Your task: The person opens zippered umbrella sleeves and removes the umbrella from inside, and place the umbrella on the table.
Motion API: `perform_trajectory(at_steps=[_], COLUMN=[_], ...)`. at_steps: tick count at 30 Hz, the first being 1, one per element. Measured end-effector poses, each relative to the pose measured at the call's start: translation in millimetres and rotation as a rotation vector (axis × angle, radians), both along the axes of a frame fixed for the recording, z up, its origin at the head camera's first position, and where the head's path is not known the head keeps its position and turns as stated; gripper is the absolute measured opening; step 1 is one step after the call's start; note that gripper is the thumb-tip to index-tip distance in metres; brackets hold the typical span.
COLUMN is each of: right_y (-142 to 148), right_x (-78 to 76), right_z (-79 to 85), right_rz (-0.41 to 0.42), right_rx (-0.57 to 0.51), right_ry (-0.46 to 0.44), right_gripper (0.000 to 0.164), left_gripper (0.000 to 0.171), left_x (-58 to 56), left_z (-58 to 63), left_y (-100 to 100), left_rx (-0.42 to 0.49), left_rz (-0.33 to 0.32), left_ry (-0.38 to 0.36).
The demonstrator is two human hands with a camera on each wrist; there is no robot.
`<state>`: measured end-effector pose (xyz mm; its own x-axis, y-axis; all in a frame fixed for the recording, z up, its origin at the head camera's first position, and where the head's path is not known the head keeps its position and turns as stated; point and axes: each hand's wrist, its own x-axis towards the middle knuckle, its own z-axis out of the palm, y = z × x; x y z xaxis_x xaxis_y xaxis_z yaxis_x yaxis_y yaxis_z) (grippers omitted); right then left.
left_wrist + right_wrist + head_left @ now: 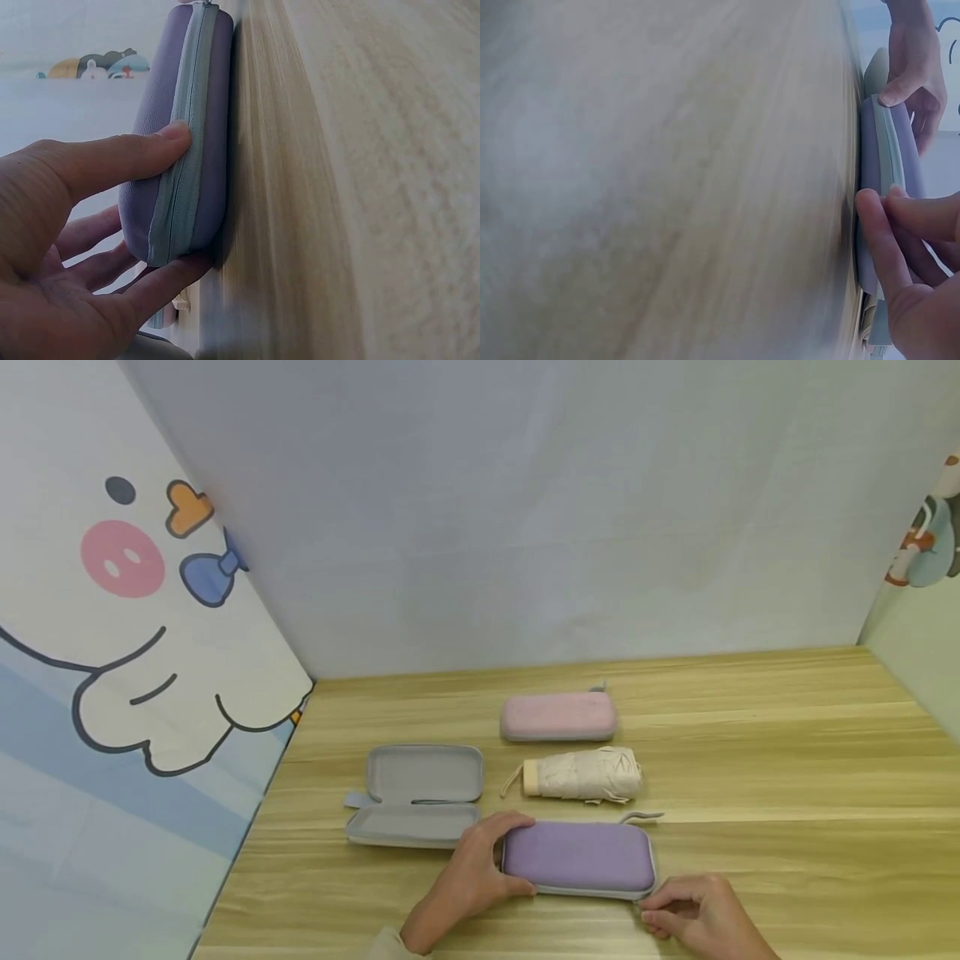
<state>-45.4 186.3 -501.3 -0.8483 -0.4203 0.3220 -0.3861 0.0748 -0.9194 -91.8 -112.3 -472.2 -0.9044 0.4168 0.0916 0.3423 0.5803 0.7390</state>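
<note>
Right hand [697, 917]: thumb and index finger pinched together at the near right corner of the purple hard-shell zip case [577, 857], apparently on the zipper pull, which the fingertips mostly cover; the other fingers are curled in behind them. Left hand [474, 870]: grasping the left end of the same case, thumb pressed on the zipper [184, 161] along the near side, remaining fingers wrapped round the left end and the far side. Case sits flat on the wood-grain tabletop [787, 777], between the two sets of fingers, lid uppermost; the zipper's two tapes lie together along the stretch beside the left thumb. Grey wrist strap [642, 817] projects from the far right edge of the case, well beyond the right fingertips. Grey hard-shell case [425, 774] lies open just left of the left fingers, which overlap its near right corner in the head view; a pale blue tab [357, 799] sticks out at its left side. Cream folded umbrella [585, 775] lies beyond the left fingertips and to their right, handle end toward them, with a cord loop [511, 782]. Pink hard-shell case [558, 717] lies farther out from the fingers, past the umbrella, lid down.
</note>
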Motion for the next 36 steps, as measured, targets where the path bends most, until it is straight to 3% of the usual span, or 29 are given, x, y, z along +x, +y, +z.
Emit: perform_trajectory(at_steps=[5,12,18,24,30,36], right_y=[-3,-9,-15,-18,-20,-24], right_x=[1.0,0.9,3.2,3.9,2.9,2.8], right_z=[-0.9,-6.1,-6.9,-9.3,-9.2,-7.2], right_rz=[-0.031,-0.068,-0.106,-0.13,-0.118,-0.133], right_rx=[0.025,0.008,0.033,0.057,0.077,0.067], right_ry=[0.008,0.152,0.201,0.233,0.265,0.292], right_gripper=[0.009,0.02,0.024,0.025,0.019,0.024], left_gripper=[0.072,0.072,0.072,0.071,0.071,0.072], left_x=[0.2,-0.2,-0.4,0.2,-0.3,-1.2], left_z=[-0.8,-0.3,-0.6,1.0,2.1,3.2], left_y=[0,0,-1,-1,0,0], left_rx=[-0.004,-0.005,0.004,0.002,-0.001,-0.009], left_rz=[0.001,-0.002,-0.017,-0.011,-0.011,-0.004], left_ry=[0.005,0.005,0.015,-0.026,-0.018,-0.032])
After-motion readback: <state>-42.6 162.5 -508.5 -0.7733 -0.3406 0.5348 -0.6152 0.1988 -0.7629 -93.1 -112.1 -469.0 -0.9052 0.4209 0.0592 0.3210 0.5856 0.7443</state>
